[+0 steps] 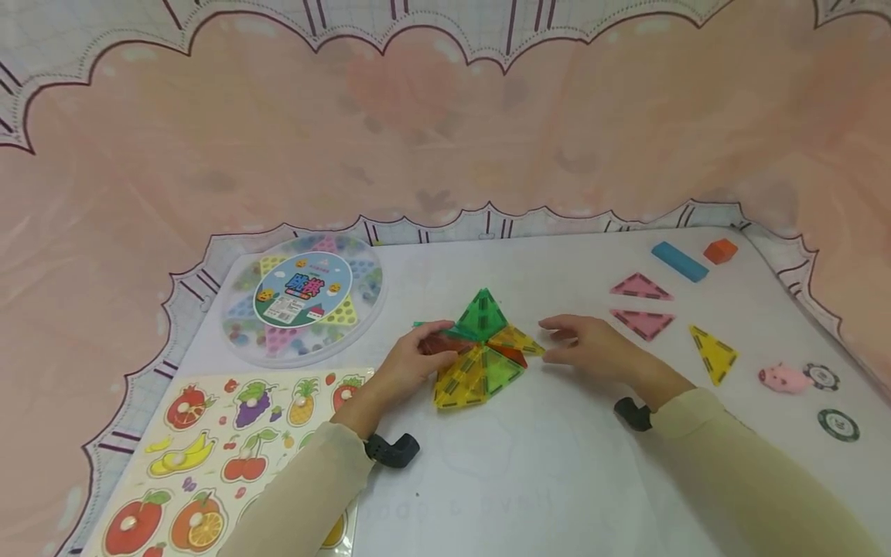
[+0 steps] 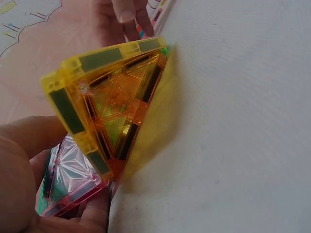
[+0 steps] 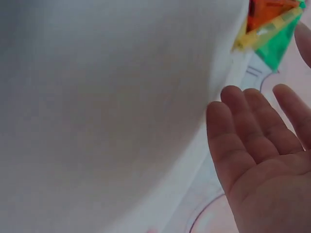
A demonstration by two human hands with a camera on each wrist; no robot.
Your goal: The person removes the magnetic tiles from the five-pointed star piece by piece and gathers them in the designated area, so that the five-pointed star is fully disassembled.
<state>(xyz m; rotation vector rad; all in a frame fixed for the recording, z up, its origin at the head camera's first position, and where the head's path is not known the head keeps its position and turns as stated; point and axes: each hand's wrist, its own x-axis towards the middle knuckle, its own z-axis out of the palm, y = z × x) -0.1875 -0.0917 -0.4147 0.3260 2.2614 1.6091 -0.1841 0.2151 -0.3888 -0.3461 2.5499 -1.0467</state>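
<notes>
Tile shape [image 1: 483, 354], built of see-through triangles in yellow, green, lime and red, stands at the middle of the white table [image 1: 529, 480], between the person's two hands. The hands are well apart from each other. At the shape's left side, the left hand [image 1: 411, 362] pinches a reddish tile [image 2: 73, 175], thumb on one face and fingers behind it. The right hand [image 1: 592, 348] grips nothing; its fingers are relaxed and slightly bent, just beside the yellow tile [image 1: 517, 340] that juts out on that side. Whether its thumb touches that tile cannot be told. A green tile [image 1: 483, 316] rises at the far side.

Farther right lie two pink triangles [image 1: 643, 323], a loose yellow triangle [image 1: 715, 354], a blue block [image 1: 680, 261], an orange block [image 1: 720, 251], a toy pig [image 1: 781, 377] and two round chips [image 1: 838, 425]. To the left are a round game box [image 1: 302, 288] and, nearer, a fruit puzzle [image 1: 209, 433], partly behind the left sleeve [image 1: 306, 487].
</notes>
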